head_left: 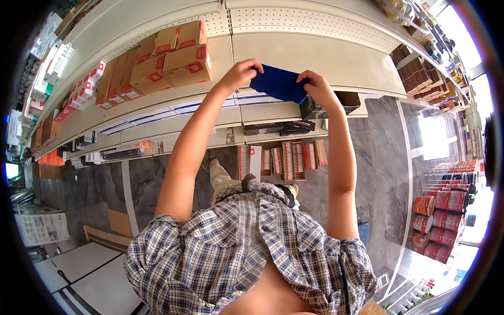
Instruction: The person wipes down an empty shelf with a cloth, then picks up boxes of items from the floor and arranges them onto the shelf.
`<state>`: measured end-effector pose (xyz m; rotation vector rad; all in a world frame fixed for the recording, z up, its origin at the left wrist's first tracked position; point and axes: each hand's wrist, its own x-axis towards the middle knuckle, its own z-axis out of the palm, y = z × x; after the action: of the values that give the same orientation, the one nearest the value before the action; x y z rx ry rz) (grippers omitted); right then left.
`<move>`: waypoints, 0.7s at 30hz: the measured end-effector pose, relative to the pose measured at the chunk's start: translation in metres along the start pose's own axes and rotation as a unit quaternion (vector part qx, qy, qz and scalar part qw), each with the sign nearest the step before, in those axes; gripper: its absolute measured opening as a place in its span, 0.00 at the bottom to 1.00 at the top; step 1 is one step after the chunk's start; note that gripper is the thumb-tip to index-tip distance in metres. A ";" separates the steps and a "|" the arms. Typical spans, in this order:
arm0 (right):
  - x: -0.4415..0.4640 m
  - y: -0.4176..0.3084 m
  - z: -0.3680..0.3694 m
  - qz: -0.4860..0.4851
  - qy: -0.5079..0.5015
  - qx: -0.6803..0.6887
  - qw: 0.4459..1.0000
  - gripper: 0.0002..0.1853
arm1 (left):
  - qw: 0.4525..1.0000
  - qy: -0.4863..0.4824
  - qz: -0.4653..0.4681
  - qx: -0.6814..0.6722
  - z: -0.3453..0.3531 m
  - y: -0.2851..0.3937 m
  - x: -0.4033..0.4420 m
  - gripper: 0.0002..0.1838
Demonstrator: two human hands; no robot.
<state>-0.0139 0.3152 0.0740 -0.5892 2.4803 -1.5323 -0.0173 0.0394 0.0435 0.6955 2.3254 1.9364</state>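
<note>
A dark blue cloth (pixel 279 83) is stretched between my two hands in front of the shelf (pixel 315 50). My left hand (pixel 242 73) pinches its left upper corner between thumb and fingers. At the other end, my right hand (pixel 318 86) grips the cloth's right edge. Both arms reach forward at full length. Just below my right hand, a dark open box (pixel 313 108) sits on a lower shelf, partly hidden by my forearm.
Brown cardboard boxes (pixel 187 64) are stacked on the shelf to the left, beside small red-and-white boxes (pixel 86 86). Red-and-white cartons (pixel 287 160) stand on the floor by my feet. Wire spools (pixel 443 218) are piled at right. A white table (pixel 100 278) is behind me at lower left.
</note>
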 end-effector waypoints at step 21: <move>0.015 0.004 0.110 -0.180 0.161 -0.209 0.948 0.27 | 0.933 0.118 -0.175 -0.293 0.028 -0.013 -0.022 0.15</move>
<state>0.0090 0.2203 0.0210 -0.9744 3.1267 -1.2901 0.0072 0.0554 0.0200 -0.0022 1.6439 2.4314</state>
